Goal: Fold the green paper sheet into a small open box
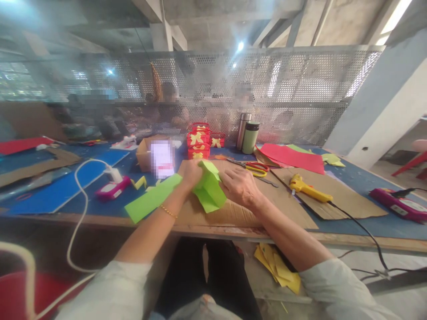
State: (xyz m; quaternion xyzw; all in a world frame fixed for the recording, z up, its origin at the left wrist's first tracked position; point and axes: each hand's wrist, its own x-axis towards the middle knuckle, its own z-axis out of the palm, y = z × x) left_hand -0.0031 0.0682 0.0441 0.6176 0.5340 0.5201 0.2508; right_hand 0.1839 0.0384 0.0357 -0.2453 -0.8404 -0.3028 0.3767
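Note:
A folded piece of bright green paper (pixel 209 193) is held between my two hands, above a sheet of brown cardboard (pixel 243 218). My left hand (pixel 192 174) grips its upper left side, fingers closed and partly hidden. On the other side my right hand (pixel 240 186) has its fingers bent against the paper's right edge. A flat green strip (pixel 151 200) lies on the table under my left forearm. Just beyond my hands stand small red boxes (pixel 199 141) with yellow bows. Scissors with red and yellow handles (pixel 256 168) rest behind my right hand.
A yellow glue gun (pixel 312 190) with a black cord lies on cardboard at right. Two flasks (pixel 251 138) stand at the back near red sheets (pixel 292 156). Purple power strips (pixel 113 188) sit on both sides. A perforated metal screen (pixel 213 89) closes off the far edge; people are behind it.

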